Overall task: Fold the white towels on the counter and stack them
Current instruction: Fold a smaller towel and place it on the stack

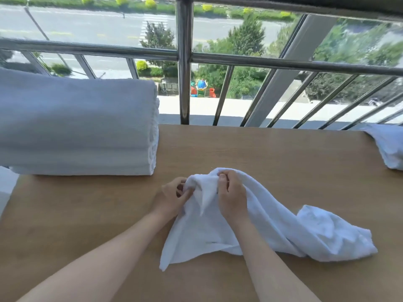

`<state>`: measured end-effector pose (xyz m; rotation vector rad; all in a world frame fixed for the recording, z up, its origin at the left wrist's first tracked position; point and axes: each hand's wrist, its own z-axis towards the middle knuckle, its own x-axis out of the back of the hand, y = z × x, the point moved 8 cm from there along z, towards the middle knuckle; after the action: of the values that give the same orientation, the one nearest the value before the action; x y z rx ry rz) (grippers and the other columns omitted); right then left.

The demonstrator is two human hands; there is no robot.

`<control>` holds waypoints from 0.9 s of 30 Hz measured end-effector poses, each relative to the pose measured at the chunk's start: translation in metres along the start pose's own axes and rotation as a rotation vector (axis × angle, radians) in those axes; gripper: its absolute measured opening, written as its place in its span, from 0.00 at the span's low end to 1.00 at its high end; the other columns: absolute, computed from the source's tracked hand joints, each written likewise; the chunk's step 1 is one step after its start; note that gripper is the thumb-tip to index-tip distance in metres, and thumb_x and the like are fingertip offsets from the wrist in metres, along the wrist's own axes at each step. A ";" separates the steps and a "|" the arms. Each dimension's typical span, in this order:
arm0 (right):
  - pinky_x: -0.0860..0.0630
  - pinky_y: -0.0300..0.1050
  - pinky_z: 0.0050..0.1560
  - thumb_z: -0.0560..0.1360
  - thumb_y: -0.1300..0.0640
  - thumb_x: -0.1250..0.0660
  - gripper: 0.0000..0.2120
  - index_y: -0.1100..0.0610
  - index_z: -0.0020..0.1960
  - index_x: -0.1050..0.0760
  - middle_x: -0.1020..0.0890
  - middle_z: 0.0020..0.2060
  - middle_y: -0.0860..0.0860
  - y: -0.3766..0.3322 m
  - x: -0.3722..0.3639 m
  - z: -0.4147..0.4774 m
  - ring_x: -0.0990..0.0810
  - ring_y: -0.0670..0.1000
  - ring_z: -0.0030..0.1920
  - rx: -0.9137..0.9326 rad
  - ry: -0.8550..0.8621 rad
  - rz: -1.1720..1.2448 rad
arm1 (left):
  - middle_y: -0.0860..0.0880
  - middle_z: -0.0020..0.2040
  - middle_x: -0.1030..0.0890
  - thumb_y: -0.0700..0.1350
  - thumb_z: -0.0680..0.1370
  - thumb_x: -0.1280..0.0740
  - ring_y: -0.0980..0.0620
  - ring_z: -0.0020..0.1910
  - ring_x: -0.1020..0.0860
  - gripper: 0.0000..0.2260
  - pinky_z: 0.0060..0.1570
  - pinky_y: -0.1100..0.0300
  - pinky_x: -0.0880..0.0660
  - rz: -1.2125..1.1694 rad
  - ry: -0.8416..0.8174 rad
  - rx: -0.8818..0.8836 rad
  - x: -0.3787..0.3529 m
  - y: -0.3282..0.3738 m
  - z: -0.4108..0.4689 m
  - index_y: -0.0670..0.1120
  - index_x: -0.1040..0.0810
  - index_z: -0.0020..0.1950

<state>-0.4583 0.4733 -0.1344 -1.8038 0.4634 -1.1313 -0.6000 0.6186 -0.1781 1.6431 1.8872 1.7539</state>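
Spanning the frame, the counter (283, 153) gave you room; the folded stack (76, 127) sat far left, out of the way. The loose towel (272, 225) lay ctr-right, w/ your left hand (174, 196) & right hand (231, 197) both pinching its bunched top edge, prob. hunting corners.

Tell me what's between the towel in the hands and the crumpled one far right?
Nothing: the head view shows bare counter between the held towel and the crumpled towel.

Wooden counter (272, 153), steel railing (184, 62), probably glass (229, 29) behind.
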 end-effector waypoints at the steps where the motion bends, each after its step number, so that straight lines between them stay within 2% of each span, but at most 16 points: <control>1: 0.28 0.37 0.46 0.81 0.53 0.44 0.09 0.45 0.47 0.27 0.20 0.42 0.43 -0.003 -0.006 0.002 0.22 0.42 0.45 0.000 -0.007 0.044 | 0.62 0.44 0.18 0.59 0.76 0.30 0.62 0.41 0.20 0.09 0.42 0.59 0.21 -0.057 0.012 -0.012 0.005 -0.001 0.000 0.60 0.22 0.54; 4: 0.27 0.43 0.56 0.81 0.61 0.42 0.12 0.47 0.54 0.23 0.20 0.47 0.39 -0.011 -0.020 0.010 0.22 0.44 0.53 0.021 -0.067 0.082 | 0.64 0.52 0.20 0.61 0.73 0.29 0.64 0.45 0.19 0.16 0.44 0.64 0.22 -0.231 0.044 -0.028 0.017 0.000 0.002 0.62 0.27 0.59; 6: 0.29 0.44 0.62 0.80 0.64 0.42 0.16 0.48 0.59 0.23 0.21 0.52 0.38 -0.011 -0.030 0.012 0.24 0.45 0.60 0.046 -0.159 0.019 | 0.62 0.56 0.21 0.67 0.71 0.31 0.64 0.51 0.20 0.21 0.49 0.64 0.23 -0.214 0.031 -0.062 0.018 0.003 0.005 0.60 0.27 0.60; 8: 0.36 0.44 0.71 0.81 0.64 0.43 0.17 0.51 0.64 0.24 0.23 0.63 0.44 -0.007 -0.037 0.009 0.33 0.47 0.72 0.090 -0.230 -0.089 | 0.59 0.57 0.21 0.68 0.70 0.30 0.60 0.55 0.21 0.27 0.55 0.61 0.24 -0.139 0.024 -0.071 0.014 0.004 0.012 0.55 0.25 0.63; 10: 0.44 0.48 0.76 0.81 0.62 0.42 0.18 0.53 0.69 0.27 0.28 0.71 0.48 0.000 -0.038 0.008 0.41 0.50 0.77 0.160 -0.239 -0.295 | 0.56 0.59 0.22 0.65 0.69 0.26 0.56 0.59 0.23 0.32 0.58 0.56 0.24 -0.063 0.033 -0.059 0.009 0.006 0.022 0.50 0.25 0.66; 11: 0.49 0.49 0.78 0.81 0.59 0.42 0.20 0.52 0.73 0.31 0.32 0.75 0.49 0.007 -0.039 0.007 0.45 0.50 0.79 0.181 -0.256 -0.427 | 0.55 0.60 0.22 0.64 0.69 0.25 0.55 0.60 0.23 0.33 0.59 0.55 0.25 -0.022 0.040 -0.057 0.007 0.008 0.026 0.49 0.26 0.68; 13: 0.61 0.49 0.78 0.83 0.51 0.45 0.26 0.48 0.79 0.43 0.48 0.81 0.49 0.025 -0.042 0.001 0.57 0.50 0.80 0.175 -0.333 -0.635 | 0.55 0.61 0.22 0.62 0.68 0.23 0.55 0.60 0.24 0.34 0.60 0.55 0.25 0.037 0.065 -0.059 0.004 0.011 0.032 0.49 0.26 0.69; 15: 0.72 0.49 0.75 0.83 0.44 0.49 0.31 0.44 0.81 0.59 0.63 0.80 0.45 0.043 -0.045 -0.007 0.70 0.48 0.78 0.185 -0.409 -0.772 | 0.54 0.58 0.22 0.56 0.69 0.22 0.55 0.57 0.23 0.29 0.57 0.55 0.24 0.060 0.112 -0.058 0.004 0.013 0.034 0.50 0.25 0.66; 17: 0.79 0.48 0.71 0.82 0.39 0.52 0.33 0.41 0.78 0.69 0.72 0.76 0.42 0.055 -0.043 -0.010 0.79 0.45 0.72 0.215 -0.450 -0.850 | 0.57 0.53 0.20 0.50 0.71 0.25 0.57 0.50 0.20 0.20 0.50 0.59 0.24 0.069 0.140 -0.039 0.005 0.011 0.034 0.53 0.23 0.62; 19: 0.80 0.48 0.70 0.81 0.36 0.52 0.34 0.38 0.76 0.71 0.73 0.75 0.41 0.061 -0.037 -0.005 0.80 0.43 0.71 0.229 -0.469 -0.863 | 0.59 0.45 0.20 0.46 0.73 0.28 0.62 0.42 0.21 0.13 0.41 0.64 0.27 0.048 0.151 -0.009 0.009 0.005 0.032 0.55 0.22 0.56; 21: 0.78 0.48 0.72 0.80 0.35 0.50 0.34 0.37 0.77 0.69 0.71 0.75 0.40 0.065 -0.031 0.002 0.77 0.44 0.73 0.239 -0.485 -0.861 | 0.58 0.39 0.20 0.42 0.73 0.29 0.62 0.38 0.22 0.11 0.36 0.69 0.30 -0.020 0.188 0.006 0.018 -0.003 0.030 0.55 0.22 0.51; 24: 0.75 0.48 0.73 0.79 0.35 0.47 0.35 0.37 0.79 0.64 0.67 0.77 0.40 0.067 -0.024 0.007 0.71 0.46 0.77 0.255 -0.501 -0.880 | 0.57 0.39 0.20 0.38 0.75 0.31 0.60 0.37 0.22 0.11 0.36 0.71 0.30 -0.056 0.213 -0.008 0.033 -0.014 0.024 0.54 0.22 0.51; 27: 0.76 0.50 0.73 0.78 0.34 0.48 0.36 0.37 0.79 0.62 0.66 0.77 0.41 0.066 -0.026 -0.005 0.71 0.47 0.77 0.267 -0.519 -0.902 | 0.57 0.40 0.21 0.39 0.77 0.31 0.61 0.38 0.23 0.11 0.37 0.70 0.30 -0.042 0.188 -0.028 0.040 -0.024 0.018 0.55 0.24 0.51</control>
<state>-0.4654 0.4562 -0.2025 -1.9942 -0.8490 -1.1374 -0.6193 0.6648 -0.1800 1.4642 1.9467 1.9709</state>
